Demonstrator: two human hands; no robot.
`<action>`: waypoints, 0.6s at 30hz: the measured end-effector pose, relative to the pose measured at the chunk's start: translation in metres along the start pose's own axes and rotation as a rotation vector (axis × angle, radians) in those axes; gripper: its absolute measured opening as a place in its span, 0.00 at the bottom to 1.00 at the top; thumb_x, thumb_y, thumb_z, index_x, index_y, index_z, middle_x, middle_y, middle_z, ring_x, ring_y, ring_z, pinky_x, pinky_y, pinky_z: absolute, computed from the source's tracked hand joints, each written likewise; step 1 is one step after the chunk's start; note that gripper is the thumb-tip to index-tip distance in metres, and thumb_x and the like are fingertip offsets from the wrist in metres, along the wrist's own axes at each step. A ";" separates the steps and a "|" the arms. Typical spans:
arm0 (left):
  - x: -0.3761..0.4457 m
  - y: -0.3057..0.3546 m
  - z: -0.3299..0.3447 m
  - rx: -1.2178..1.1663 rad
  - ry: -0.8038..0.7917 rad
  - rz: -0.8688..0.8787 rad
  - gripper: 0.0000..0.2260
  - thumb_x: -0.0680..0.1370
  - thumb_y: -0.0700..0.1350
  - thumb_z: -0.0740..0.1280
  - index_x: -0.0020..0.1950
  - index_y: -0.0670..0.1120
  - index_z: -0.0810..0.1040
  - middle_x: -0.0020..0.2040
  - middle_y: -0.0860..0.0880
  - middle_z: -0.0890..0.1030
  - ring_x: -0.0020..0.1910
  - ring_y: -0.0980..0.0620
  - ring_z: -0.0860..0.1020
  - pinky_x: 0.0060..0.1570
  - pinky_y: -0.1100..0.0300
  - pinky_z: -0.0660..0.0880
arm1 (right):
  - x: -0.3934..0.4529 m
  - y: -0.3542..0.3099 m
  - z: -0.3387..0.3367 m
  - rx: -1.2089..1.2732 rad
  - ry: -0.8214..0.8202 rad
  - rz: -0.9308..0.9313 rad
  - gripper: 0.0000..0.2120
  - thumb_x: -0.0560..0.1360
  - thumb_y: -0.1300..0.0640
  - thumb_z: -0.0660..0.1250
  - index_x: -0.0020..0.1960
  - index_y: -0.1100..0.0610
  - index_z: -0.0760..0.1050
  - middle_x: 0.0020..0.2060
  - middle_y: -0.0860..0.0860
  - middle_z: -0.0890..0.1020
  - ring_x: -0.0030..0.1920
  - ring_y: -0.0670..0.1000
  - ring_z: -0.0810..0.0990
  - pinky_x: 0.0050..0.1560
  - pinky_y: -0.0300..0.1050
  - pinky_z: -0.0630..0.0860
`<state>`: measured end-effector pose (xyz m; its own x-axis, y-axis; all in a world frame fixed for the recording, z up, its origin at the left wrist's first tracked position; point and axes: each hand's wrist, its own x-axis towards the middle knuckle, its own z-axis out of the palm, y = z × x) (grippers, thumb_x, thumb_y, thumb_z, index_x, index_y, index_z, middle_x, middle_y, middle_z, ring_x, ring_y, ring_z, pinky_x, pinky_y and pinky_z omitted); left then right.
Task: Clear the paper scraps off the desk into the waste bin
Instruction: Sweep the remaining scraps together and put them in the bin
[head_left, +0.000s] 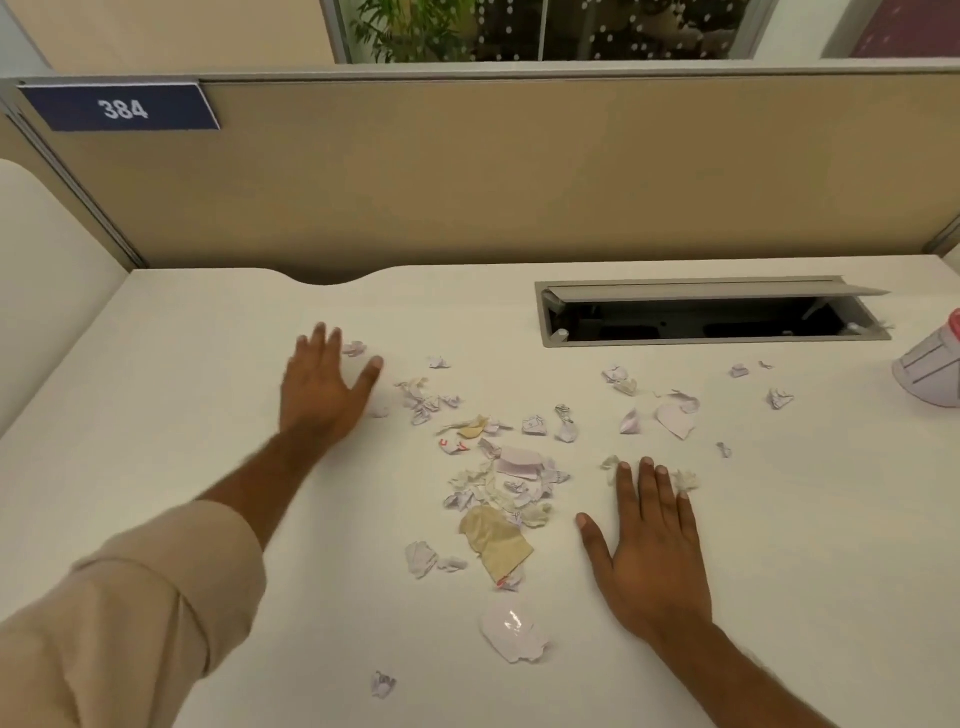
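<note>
Torn and crumpled paper scraps (501, 480) lay scattered over the smooth white desk (182, 338), thickest in a loose heap at the centre between the two hands. Most were small white bits with faint print; a larger creased tan piece (496, 540) lay at the near side of the heap, and a rounded white torn piece (513, 631) sat nearer still, apart from it. Stray bits trailed off toward the right.

The left hand (322, 387) reached out flat, palm down, fingers loosely spread, with small scraps just beside its fingertips; a beige sleeve (130, 613) was bunched at the forearm. The right hand (649, 545) lay flat on the desk, fingers extended close together and thumb splayed, a crumpled scrap touching its fingertips. Neither hand gripped anything.

A grey cable tray (711, 312) with its lid raised was set into the desk behind. A white container (932, 364) stood at the right edge. A tan fabric partition (519, 171) carried a blue plate (122, 108) reading 384.
</note>
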<state>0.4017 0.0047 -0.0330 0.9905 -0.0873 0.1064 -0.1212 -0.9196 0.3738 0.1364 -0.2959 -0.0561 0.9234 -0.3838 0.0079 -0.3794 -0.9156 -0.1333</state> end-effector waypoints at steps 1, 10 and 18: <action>0.013 -0.003 0.002 -0.013 -0.044 -0.030 0.38 0.76 0.70 0.51 0.79 0.48 0.54 0.81 0.49 0.51 0.79 0.46 0.50 0.76 0.47 0.51 | 0.000 0.000 0.000 0.002 0.004 0.001 0.38 0.75 0.32 0.38 0.78 0.52 0.43 0.78 0.52 0.47 0.78 0.51 0.42 0.77 0.51 0.44; 0.004 0.061 0.050 0.014 -0.380 0.448 0.43 0.72 0.76 0.48 0.80 0.52 0.51 0.80 0.54 0.50 0.79 0.54 0.48 0.75 0.57 0.43 | 0.001 0.002 0.002 0.020 0.011 -0.002 0.38 0.76 0.31 0.40 0.78 0.52 0.44 0.78 0.51 0.47 0.78 0.50 0.43 0.77 0.51 0.44; -0.078 0.140 0.060 0.023 -0.452 0.787 0.38 0.75 0.73 0.48 0.79 0.56 0.48 0.80 0.54 0.47 0.79 0.54 0.45 0.77 0.53 0.42 | 0.001 0.003 0.002 0.024 -0.002 0.000 0.39 0.75 0.31 0.39 0.78 0.51 0.43 0.78 0.51 0.46 0.78 0.50 0.41 0.77 0.52 0.45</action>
<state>0.3115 -0.1401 -0.0447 0.5535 -0.8313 -0.0500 -0.7773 -0.5372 0.3273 0.1363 -0.2984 -0.0587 0.9234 -0.3837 0.0063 -0.3780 -0.9124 -0.1567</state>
